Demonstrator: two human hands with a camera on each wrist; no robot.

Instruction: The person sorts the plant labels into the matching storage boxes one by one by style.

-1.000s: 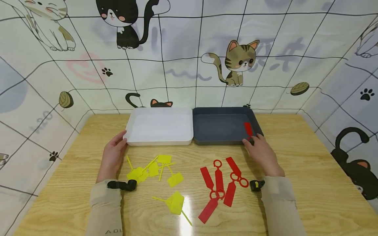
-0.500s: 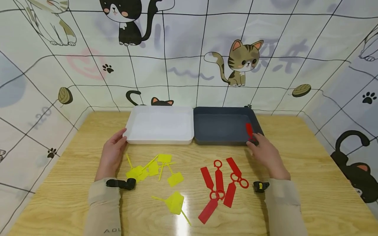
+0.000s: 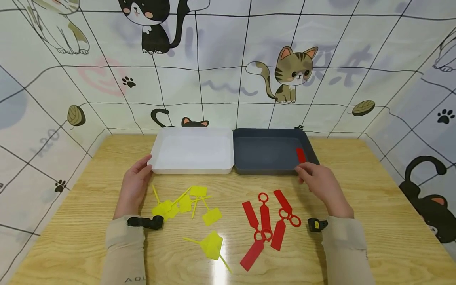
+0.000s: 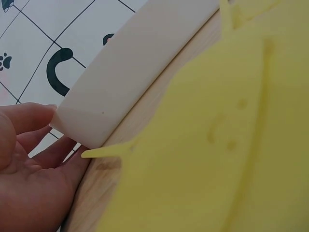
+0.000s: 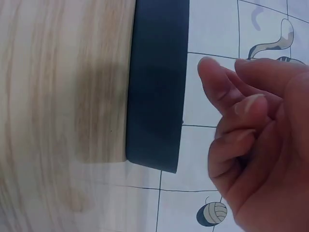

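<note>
In the head view, my left hand (image 3: 136,182) holds the left corner of a shallow white tray (image 3: 192,171), thumb at the front corner and fingers along the side. The left wrist view shows those fingertips against the tray's wall. My right hand (image 3: 322,184) hovers over the front right corner of a dark grey tray (image 3: 268,172). Its fingers are loosely bent and the right wrist view shows nothing between them. A red tag (image 3: 301,154) lies inside the grey tray at the right, its near end hidden behind the hand.
Several yellow plastic tags (image 3: 211,244) with thin stems lie on the wooden table (image 3: 377,237) before the white tray. Several red tags (image 3: 252,254) with ring ends lie before the grey tray. A cat-printed sheet (image 3: 221,47) stands behind.
My right hand lets go of the red tag, which stays in the grey tray, and draws slightly right and back. My left hand stays at the white tray.
</note>
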